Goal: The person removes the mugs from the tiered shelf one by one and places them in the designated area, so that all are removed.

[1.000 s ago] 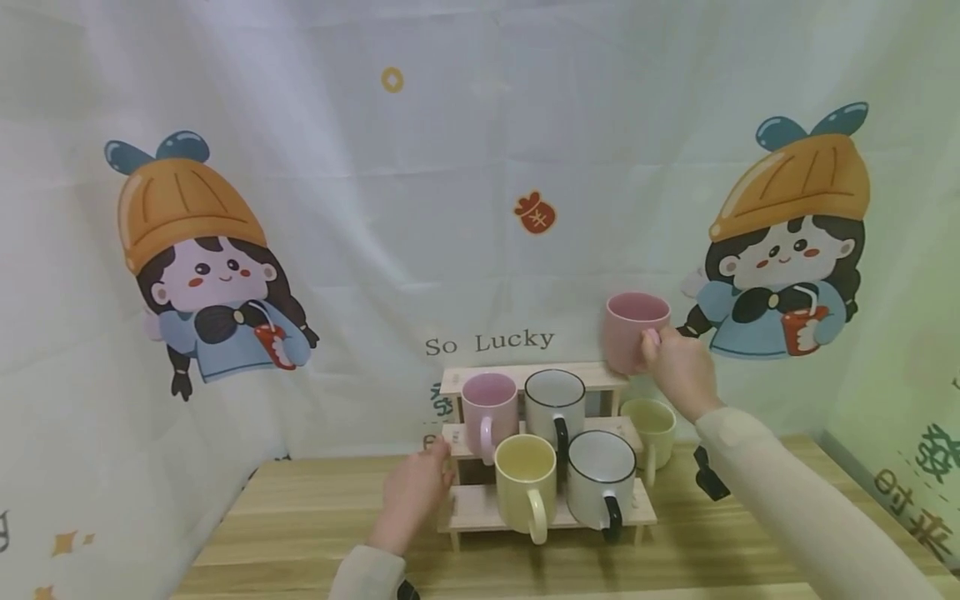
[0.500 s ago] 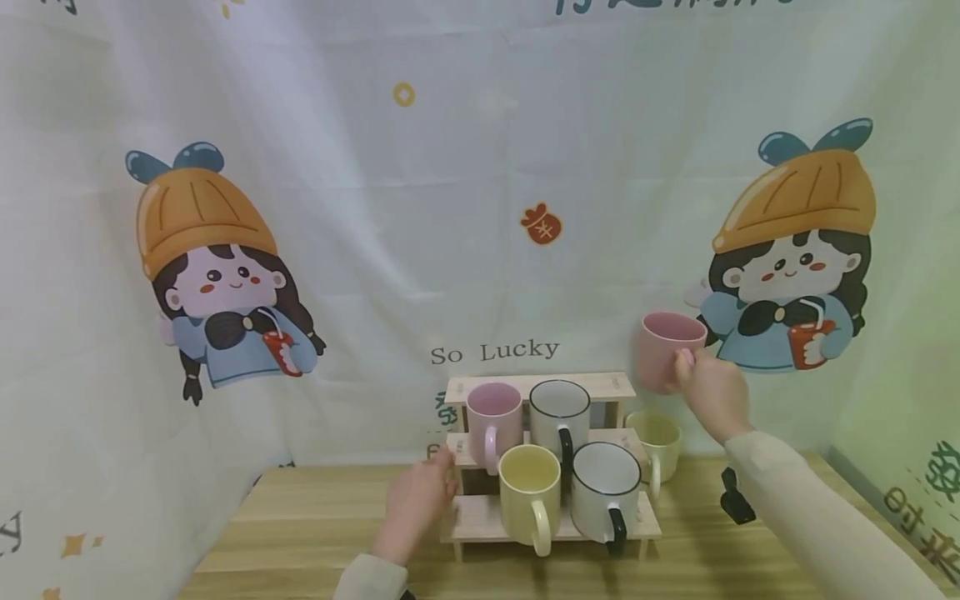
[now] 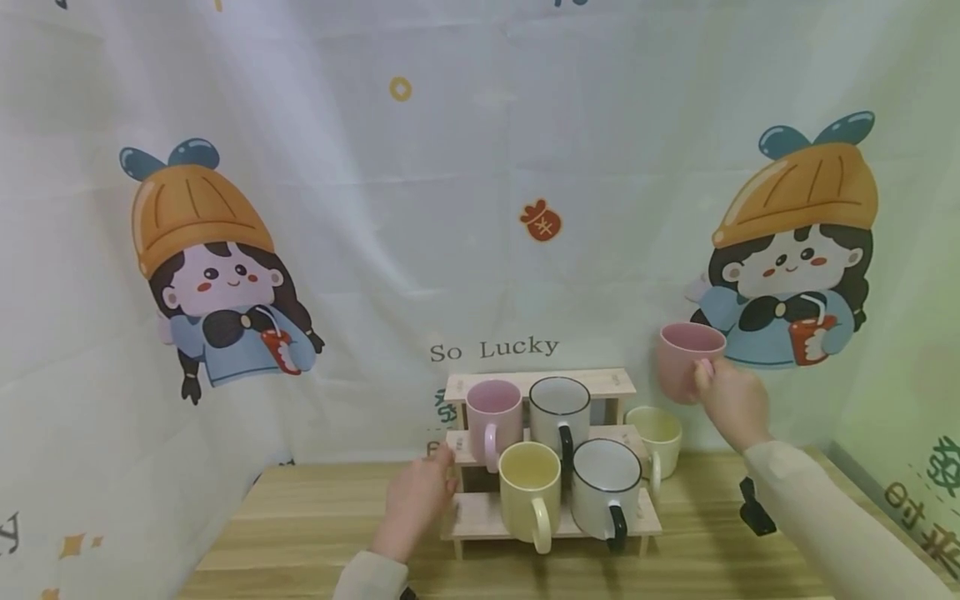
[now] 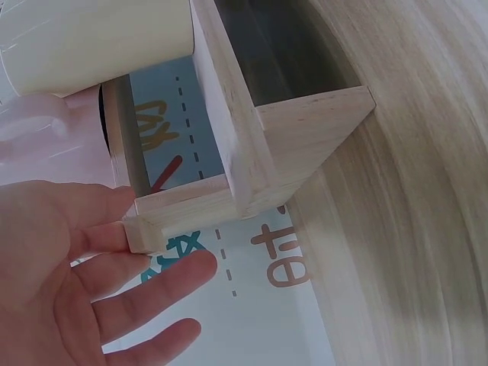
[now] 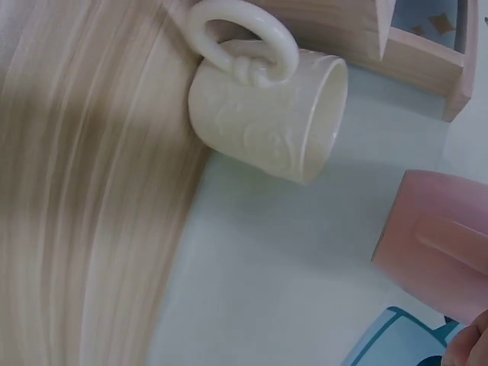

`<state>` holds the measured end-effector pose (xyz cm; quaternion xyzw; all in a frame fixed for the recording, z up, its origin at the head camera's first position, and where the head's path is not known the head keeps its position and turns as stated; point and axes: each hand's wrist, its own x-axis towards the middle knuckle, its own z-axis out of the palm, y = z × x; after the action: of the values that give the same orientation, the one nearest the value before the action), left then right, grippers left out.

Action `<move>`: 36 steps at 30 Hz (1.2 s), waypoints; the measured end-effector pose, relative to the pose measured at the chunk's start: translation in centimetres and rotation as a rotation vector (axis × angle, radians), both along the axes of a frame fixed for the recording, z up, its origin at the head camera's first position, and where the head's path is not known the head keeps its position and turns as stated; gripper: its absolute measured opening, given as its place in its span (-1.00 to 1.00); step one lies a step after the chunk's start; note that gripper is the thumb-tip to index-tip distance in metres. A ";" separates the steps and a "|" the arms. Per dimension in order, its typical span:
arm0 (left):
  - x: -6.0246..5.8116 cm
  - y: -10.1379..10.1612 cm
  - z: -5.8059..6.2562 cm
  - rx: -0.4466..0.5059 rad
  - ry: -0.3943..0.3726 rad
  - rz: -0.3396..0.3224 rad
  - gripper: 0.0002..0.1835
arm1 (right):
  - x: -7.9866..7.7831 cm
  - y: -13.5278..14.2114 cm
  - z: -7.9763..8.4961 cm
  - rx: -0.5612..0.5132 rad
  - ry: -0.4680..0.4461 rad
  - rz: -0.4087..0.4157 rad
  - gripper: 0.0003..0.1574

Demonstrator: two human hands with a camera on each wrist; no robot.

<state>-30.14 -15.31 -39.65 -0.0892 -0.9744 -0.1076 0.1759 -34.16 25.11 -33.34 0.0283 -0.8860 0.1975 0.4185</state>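
My right hand (image 3: 731,404) grips a pink mug (image 3: 678,367) by its handle, holding it in the air right of the tiered wooden rack (image 3: 480,521). In the right wrist view only fingertips show beside that pink mug (image 5: 438,236). At the rack's left side, my left hand (image 4: 84,267) pinches the end of the middle shelf between thumb and forefinger, the other fingers stretched out. On the middle shelf stand a lilac-pink mug (image 3: 491,417) and a black-rimmed white mug (image 3: 555,408). Below are a yellow mug (image 3: 525,492) and another black-rimmed white mug (image 3: 603,492).
A pale cream mug (image 5: 263,114) with a knotted handle stands on the wood-grain table (image 3: 315,517), close to the rack's right side. Behind everything hangs a printed white cloth (image 3: 465,250). The rack's top shelf (image 3: 540,383) bears no mug.
The pink mug in my right hand has moved from over the top shelf's right end rightward and slightly down, away from the rack. My left hand stays at the rack.
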 end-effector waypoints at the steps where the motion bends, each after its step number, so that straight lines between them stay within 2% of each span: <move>1: 0.0 0.0 0.0 0.000 0.003 0.003 -0.76 | 0.1 0.1 -0.1 -0.003 -0.007 -0.001 -0.58; 6: 0.0 0.0 -0.1 -0.009 0.030 0.012 -0.79 | 0.2 0.7 -0.7 -0.008 -0.046 -0.017 -0.57; 16: 0.1 -0.1 -0.2 -0.014 0.028 0.002 -0.77 | 0.5 1.7 -2.7 0.002 -0.014 -0.041 -0.59; 23: 0.1 -0.1 0.0 -0.018 0.054 -0.004 -0.74 | 0.9 2.5 -3.8 0.018 -0.106 -0.054 -0.56; 27: 0.1 0.0 0.0 -0.017 0.039 0.002 -0.73 | 1.0 3.0 -4.6 0.023 -0.127 -0.048 -0.55; 36: 0.3 0.0 -0.1 0.023 0.037 -0.002 -0.73 | 0.7 3.5 -6.9 0.044 -0.061 -0.021 -0.58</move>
<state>-29.83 -15.33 -39.70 -0.0903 -0.9696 -0.1171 0.1949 -33.43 28.60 -40.19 0.0221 -0.9028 0.1741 0.3926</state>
